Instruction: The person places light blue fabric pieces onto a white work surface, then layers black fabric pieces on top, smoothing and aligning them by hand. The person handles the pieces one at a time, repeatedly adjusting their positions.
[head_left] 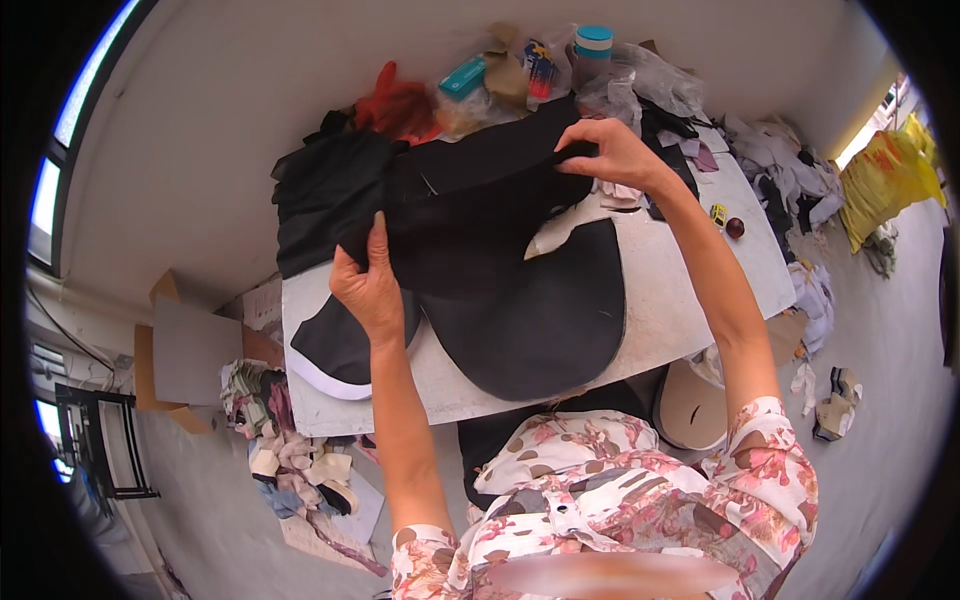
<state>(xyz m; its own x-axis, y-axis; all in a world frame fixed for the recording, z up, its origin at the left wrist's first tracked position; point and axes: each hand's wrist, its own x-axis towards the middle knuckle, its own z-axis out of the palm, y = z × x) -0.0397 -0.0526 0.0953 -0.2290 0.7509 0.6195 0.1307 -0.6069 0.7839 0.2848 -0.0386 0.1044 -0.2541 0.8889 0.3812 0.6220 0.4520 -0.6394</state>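
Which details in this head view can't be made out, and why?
- Left hand, most fingertips: head view, hidden by the black fabric.
- Rounded black panel, part of upper edge: head view, covered by that fabric.
- Small yellow object: head view, too small to identify.

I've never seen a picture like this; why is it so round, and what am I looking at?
No machine here: these are a person's own bare hands, seen from a wide camera worn on the head and looking down. Its lens bends straight edges. The left hand and right hand hold up black fabric between them. On the pale table lie a large rounded dark piece and a smaller dark piece. Red material and a teal-lidded container are at the back.
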